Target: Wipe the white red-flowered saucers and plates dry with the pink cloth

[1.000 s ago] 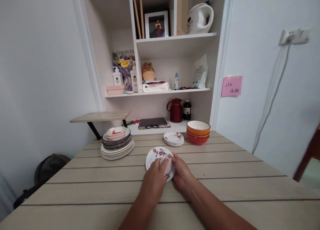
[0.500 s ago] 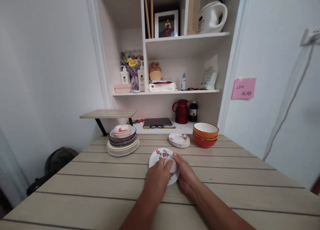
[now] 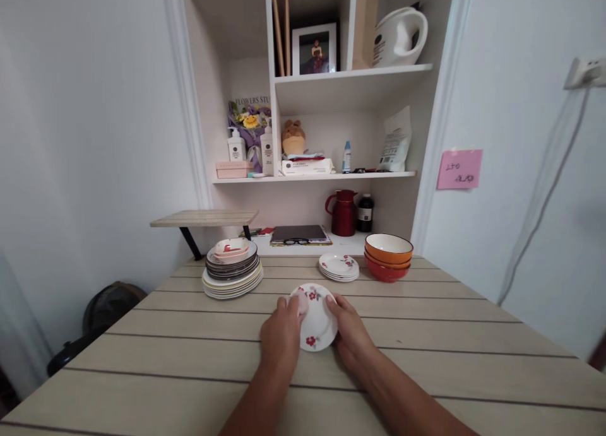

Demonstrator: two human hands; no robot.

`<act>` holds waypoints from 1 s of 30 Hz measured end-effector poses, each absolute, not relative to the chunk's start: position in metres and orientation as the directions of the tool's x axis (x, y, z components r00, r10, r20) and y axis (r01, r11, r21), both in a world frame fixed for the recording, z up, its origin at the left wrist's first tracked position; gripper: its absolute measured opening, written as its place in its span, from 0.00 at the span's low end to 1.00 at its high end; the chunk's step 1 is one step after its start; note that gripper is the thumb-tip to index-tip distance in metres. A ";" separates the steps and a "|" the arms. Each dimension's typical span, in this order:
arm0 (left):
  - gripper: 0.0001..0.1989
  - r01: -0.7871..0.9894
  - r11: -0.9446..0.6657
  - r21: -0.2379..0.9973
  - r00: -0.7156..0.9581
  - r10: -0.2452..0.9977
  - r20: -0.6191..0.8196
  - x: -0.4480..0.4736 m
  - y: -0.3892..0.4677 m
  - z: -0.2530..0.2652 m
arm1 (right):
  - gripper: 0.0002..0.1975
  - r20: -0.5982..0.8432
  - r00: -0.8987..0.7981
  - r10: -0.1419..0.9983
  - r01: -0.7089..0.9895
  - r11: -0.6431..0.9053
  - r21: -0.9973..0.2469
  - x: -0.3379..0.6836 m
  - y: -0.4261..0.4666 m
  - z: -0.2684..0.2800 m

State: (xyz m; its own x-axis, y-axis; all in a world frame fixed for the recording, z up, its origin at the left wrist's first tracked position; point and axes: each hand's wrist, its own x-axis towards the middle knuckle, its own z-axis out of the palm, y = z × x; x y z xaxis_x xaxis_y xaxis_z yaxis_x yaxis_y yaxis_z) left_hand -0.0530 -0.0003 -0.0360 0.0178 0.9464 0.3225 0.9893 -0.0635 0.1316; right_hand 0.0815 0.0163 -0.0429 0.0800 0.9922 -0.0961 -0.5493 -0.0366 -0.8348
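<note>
A small white plate (image 3: 320, 322) with red flowers is tilted up in front of me over the table. My right hand (image 3: 349, 329) grips its right edge, thumb on the face and fingers behind. Against the plate's left edge my left hand (image 3: 280, 329) is closed on a pale pink pad (image 3: 302, 302); whether it is cloth or sponge I cannot tell. Beyond the held plate lies a short stack of matching flowered plates (image 3: 339, 269).
Orange and red bowls (image 3: 388, 259) are stacked at the back right. At the back left stands a pile of plates (image 3: 233, 278) topped by small dishes (image 3: 231, 250), near a raised wooden shelf (image 3: 203, 218). A red jug (image 3: 343, 214) stands behind on the white ledge.
My left hand has moved left with the pink pad, from the middle of the plate to its left edge, uncovering the plate's face. My right hand keeps its grip.
</note>
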 end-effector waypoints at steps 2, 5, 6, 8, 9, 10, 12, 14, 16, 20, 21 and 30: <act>0.18 0.987 -0.116 0.109 0.078 0.949 0.306 -0.049 -0.002 -0.038 | 0.16 -0.106 0.088 0.991 -0.560 -0.039 -0.827 0.082 0.017 -0.042; 0.19 0.969 -0.227 0.101 0.189 0.938 0.289 -0.044 -0.006 -0.040 | 0.17 -0.097 0.052 0.994 -0.592 -0.047 -0.805 0.083 0.016 -0.039; 0.19 0.957 -0.272 0.102 0.233 0.928 0.291 -0.042 -0.007 -0.040 | 0.17 -0.088 0.030 0.996 -0.610 -0.051 -0.791 0.084 0.015 -0.038; 0.21 0.923 -0.371 0.105 0.326 0.896 0.300 -0.038 -0.010 -0.040 | 0.16 -0.078 -0.037 0.996 -0.661 -0.083 -0.745 0.087 0.015 -0.037; 0.21 0.902 -0.419 0.105 0.371 0.876 0.308 -0.037 -0.012 -0.040 | 0.15 -0.083 -0.080 0.993 -0.690 -0.115 -0.715 0.089 0.015 -0.036; 0.22 0.880 -0.463 0.106 0.412 0.855 0.315 -0.036 -0.013 -0.040 | 0.14 -0.112 -0.131 0.985 -0.715 -0.173 -0.678 0.091 0.016 -0.036; 0.22 0.854 -0.509 0.110 0.451 0.829 0.330 -0.034 -0.013 -0.040 | 0.14 -0.212 -0.271 0.939 -0.709 -0.344 -0.615 0.096 0.018 -0.036; 0.22 0.855 -0.502 0.126 0.437 0.831 0.345 -0.033 -0.013 -0.042 | 0.17 -0.234 -0.372 0.898 -0.683 -0.436 -0.586 0.100 0.021 -0.038; 0.23 0.865 -0.481 0.144 0.409 0.840 0.356 -0.034 -0.011 -0.044 | 0.17 -0.236 -0.412 0.880 -0.664 -0.468 -0.583 0.103 0.024 -0.041; 0.25 0.862 -0.477 0.171 0.393 0.843 0.368 -0.037 -0.008 -0.046 | 0.15 -0.241 -0.392 0.888 -0.650 -0.453 -0.610 0.102 0.027 -0.047; 0.25 0.859 -0.479 0.179 0.393 0.843 0.367 -0.038 -0.008 -0.046 | 0.14 -0.236 -0.381 0.894 -0.655 -0.441 -0.613 0.102 0.028 -0.047; 0.23 0.875 -0.420 0.240 0.323 0.877 0.356 -0.041 -0.003 -0.043 | 0.10 -0.162 -0.278 0.947 -0.745 -0.319 -0.586 0.094 0.028 -0.047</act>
State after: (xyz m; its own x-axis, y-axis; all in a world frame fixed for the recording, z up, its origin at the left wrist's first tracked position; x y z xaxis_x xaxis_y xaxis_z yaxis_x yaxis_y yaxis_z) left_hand -0.0415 -0.0031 -0.0433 0.3231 0.8768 0.3561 0.8752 -0.4200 0.2399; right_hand 0.0940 0.0277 -0.0469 -0.2783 0.9467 -0.1621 -0.7447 -0.3193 -0.5860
